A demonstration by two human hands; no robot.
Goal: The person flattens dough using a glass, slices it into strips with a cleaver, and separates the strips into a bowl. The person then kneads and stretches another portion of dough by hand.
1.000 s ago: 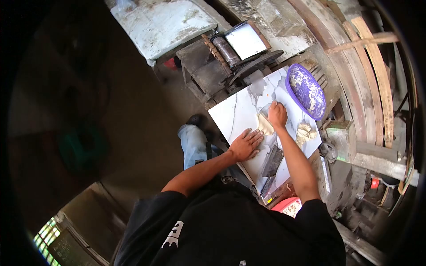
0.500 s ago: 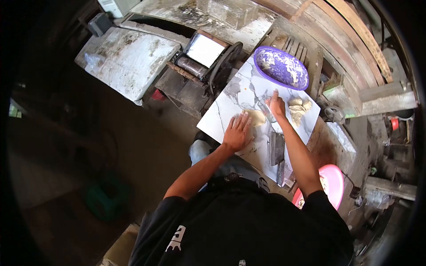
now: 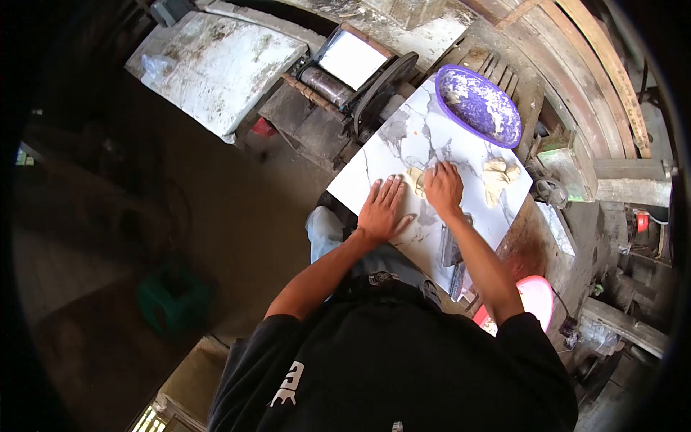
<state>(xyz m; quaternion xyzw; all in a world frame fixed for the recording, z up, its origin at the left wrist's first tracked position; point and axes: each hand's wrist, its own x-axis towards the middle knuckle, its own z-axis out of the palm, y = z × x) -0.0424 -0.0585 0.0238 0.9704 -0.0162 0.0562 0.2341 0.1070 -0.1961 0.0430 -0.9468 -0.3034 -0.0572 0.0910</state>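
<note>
Dough piece [image 3: 414,177], pale: centre of frame, on marbled worktop [image 3: 360,186]. Left hand [image 3: 384,209]: open, fingers outstretched, beside it. Right hand [image 3: 443,187]: fingers curled, grip unclear; now shifted onto the dough piece, partly covering it, suggesting active shaping.

Dough [image 3: 416,180] on board [image 3: 385,162]; pieces [image 3: 495,178] right; basin [image 3: 468,128] behind, perhaps overhanging.

A green stool [image 3: 175,299] stands on the dim floor [image 3: 248,237]. A stained white table [image 3: 223,68] occupies the upper left, weathered wooden planks [image 3: 576,93] the upper right.
</note>
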